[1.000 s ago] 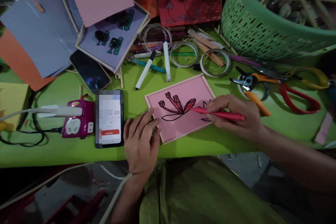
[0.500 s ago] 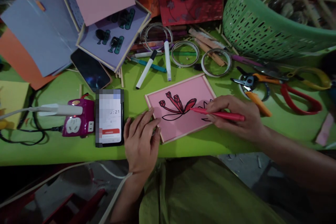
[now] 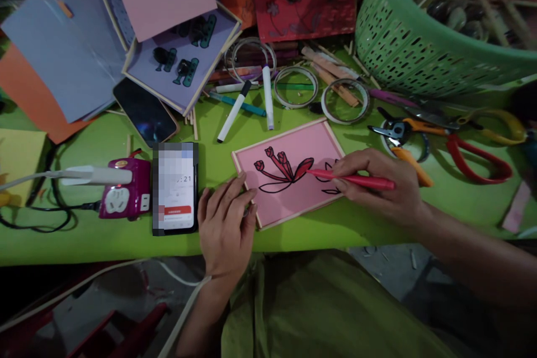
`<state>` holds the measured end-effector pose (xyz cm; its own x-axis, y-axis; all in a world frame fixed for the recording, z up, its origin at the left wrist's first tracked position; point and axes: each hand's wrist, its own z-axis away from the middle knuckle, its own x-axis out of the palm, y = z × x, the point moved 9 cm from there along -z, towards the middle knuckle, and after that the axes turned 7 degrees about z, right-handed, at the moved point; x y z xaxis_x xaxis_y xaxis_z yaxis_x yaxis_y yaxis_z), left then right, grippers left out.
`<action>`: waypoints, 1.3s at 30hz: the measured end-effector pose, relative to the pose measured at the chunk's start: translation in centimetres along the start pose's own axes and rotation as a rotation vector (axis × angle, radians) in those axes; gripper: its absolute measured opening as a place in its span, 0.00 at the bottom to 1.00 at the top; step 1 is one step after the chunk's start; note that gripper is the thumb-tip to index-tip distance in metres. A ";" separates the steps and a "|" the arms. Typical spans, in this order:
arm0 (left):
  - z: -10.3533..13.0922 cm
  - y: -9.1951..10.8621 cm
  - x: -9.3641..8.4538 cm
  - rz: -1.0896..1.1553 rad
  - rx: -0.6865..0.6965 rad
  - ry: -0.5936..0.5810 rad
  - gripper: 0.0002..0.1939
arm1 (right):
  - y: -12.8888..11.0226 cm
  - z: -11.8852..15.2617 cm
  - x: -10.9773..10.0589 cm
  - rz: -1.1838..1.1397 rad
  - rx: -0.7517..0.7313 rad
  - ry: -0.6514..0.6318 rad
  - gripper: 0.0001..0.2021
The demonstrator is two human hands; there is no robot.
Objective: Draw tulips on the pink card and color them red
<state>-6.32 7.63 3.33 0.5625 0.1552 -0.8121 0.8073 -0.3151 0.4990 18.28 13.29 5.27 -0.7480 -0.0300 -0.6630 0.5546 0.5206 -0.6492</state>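
Pink card, pale wooden frame [image 3: 285, 202]: lay on green table [image 3: 126, 246].
Left hand [image 3: 226, 229]: fingers loosely spread, at card's edge.
Right hand [image 3: 381, 193]: fingers pinched red marker [image 3: 373, 182].
Risk: light bracing might have let card shift, red straying outside flower drawing [image 3: 302, 169].

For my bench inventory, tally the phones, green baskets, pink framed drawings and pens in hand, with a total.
Phones: 2 (dark phone, lit phone)
Green basket: 1
Pink framed drawing: 1
Red pen in right hand: 1
Total: 5
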 end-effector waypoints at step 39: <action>-0.1 0.2 0.0 -0.011 0.004 -0.001 0.11 | 0.1 0.1 0.3 -0.066 -0.007 -0.038 0.08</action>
<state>-6.16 7.66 3.42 0.5538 0.1577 -0.8176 0.8125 -0.3171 0.4892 18.13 13.20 4.94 -0.7684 -0.0966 -0.6327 0.5020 0.5223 -0.6894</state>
